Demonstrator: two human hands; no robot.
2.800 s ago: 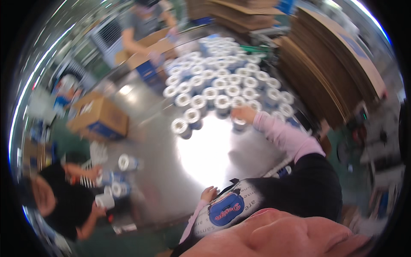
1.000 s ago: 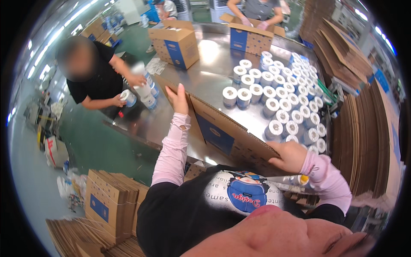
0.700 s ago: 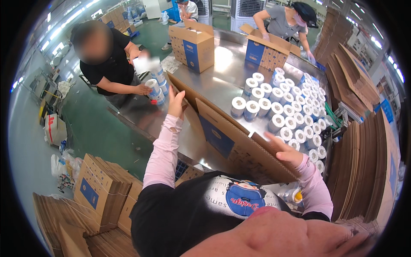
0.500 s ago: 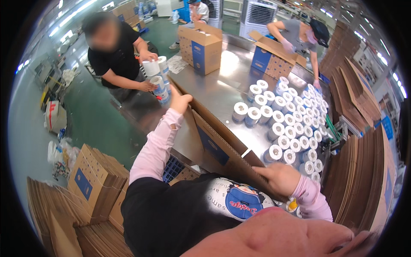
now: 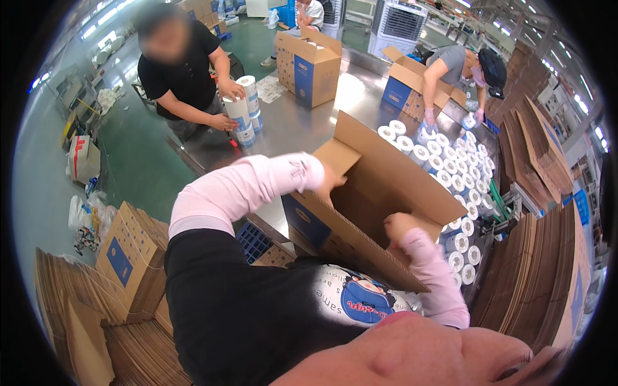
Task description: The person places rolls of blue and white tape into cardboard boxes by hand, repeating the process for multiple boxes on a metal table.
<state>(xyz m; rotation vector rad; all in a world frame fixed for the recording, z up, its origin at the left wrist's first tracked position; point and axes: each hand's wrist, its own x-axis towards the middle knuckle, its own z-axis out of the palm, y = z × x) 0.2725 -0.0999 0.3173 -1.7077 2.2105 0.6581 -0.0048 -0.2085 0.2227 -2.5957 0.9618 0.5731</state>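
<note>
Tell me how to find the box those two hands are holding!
Look at the shiny metal table. At its near edge, by the rolls, sits an open box tipped toward the person. Unlike the two upright boxes farther back, both hands, left and right, reach inside it.

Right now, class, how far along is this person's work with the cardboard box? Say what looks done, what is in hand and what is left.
Done: the cardboard box stands opened out on the steel table, flaps up. In hand: the left hand grips a side flap and the right hand presses the near edge, so the box is being shaped. Left: no rolls show in the visible part of the box; the white rolls stand on the table beyond it.
</note>
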